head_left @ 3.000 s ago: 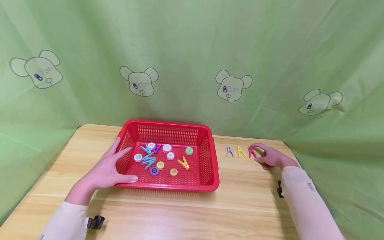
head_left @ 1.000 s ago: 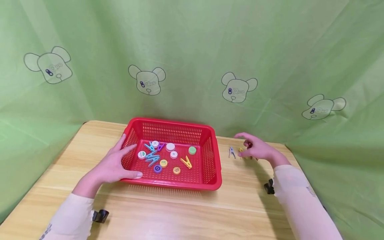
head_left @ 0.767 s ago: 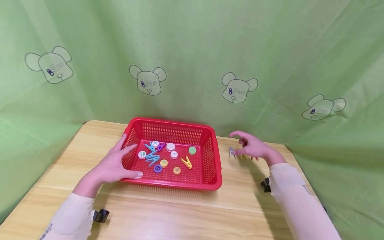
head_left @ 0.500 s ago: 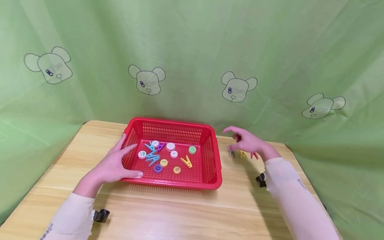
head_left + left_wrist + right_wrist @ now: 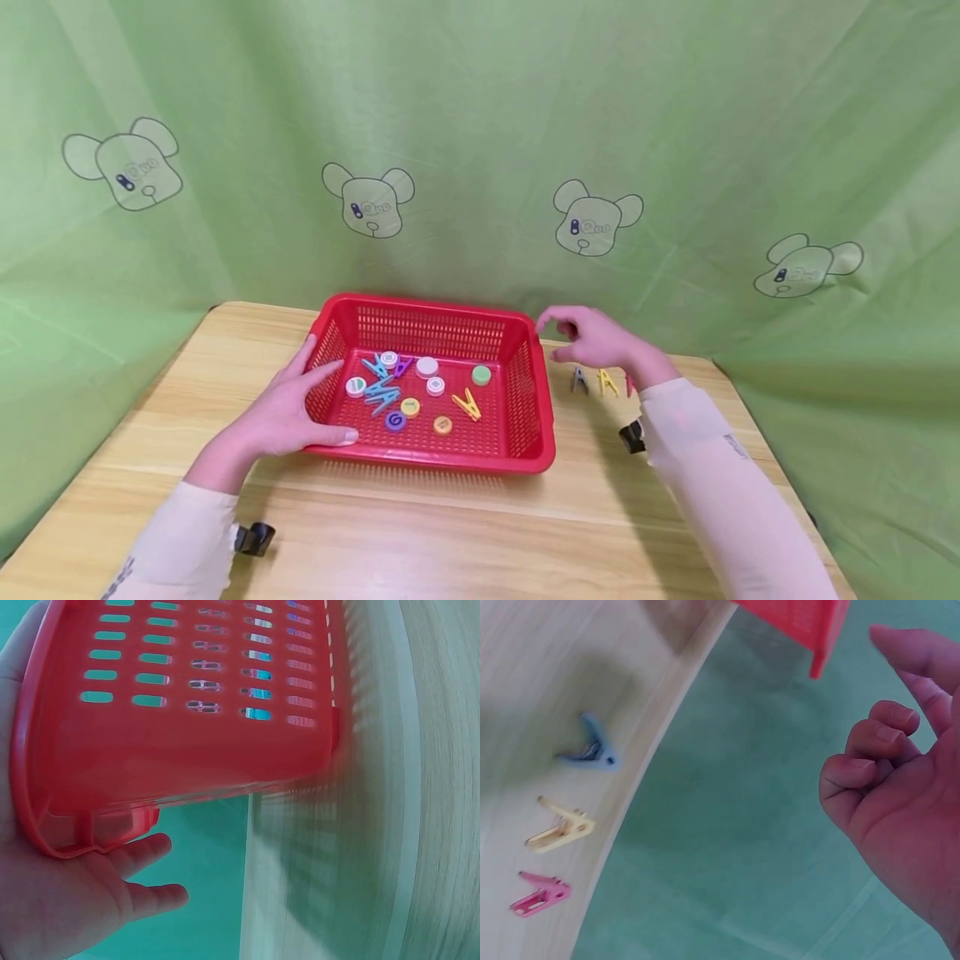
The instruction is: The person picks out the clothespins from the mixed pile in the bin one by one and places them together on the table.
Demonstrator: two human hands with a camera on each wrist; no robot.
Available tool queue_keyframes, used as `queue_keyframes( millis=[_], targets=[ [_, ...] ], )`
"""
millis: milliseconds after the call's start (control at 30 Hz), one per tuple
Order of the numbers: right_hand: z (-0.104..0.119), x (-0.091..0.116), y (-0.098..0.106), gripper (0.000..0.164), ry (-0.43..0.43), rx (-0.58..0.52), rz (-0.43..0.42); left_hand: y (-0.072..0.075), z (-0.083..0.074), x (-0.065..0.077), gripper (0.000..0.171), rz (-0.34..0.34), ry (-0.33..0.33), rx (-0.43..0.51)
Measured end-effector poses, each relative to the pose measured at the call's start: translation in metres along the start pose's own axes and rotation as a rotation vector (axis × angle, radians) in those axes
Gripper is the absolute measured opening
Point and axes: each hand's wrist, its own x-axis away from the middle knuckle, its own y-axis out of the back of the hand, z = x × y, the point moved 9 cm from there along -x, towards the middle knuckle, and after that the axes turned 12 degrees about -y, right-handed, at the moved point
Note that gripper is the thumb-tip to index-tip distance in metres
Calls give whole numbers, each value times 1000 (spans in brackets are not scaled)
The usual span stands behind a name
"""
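Note:
A red plastic basket (image 5: 420, 462) stands on the table. My left hand (image 5: 273, 417) grips its left rim in the head view, thumb and one finger reaching inside and the others outside the wall. Over the table by the basket's right rim, my right hand (image 5: 596, 337) holds nothing. In the right wrist view its index finger is extended and several other fingers are curled. Three clothespins lie in a row near this hand: blue (image 5: 592, 746), yellow (image 5: 561, 829) and pink-red (image 5: 541, 895). Forearm and hand partly cover the pink-red one in the head view.
Inside the basket lie several bottle caps, among them a green cap (image 5: 481, 376) and a purple cap (image 5: 395, 421). Several clothespins are there too, including a yellow clothespin (image 5: 467, 405) and a purple clothespin (image 5: 403, 367). A green curtain (image 5: 465, 125) hangs behind the wooden table (image 5: 420, 542).
My right hand has moved left from the pink-red clothespin, past the yellow and blue ones, to the basket's right rim. My left hand stays on the basket.

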Motion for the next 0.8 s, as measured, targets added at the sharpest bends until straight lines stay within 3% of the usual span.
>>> queue_keyframes(
  millis=[400, 800],
  targets=[
    [44, -20, -12, 19, 72, -17, 85, 0, 2, 0, 112, 4, 10, 4],
    [60, -37, -47, 13, 58, 9, 240, 0, 2, -2, 112, 7, 8, -7]
  ],
)
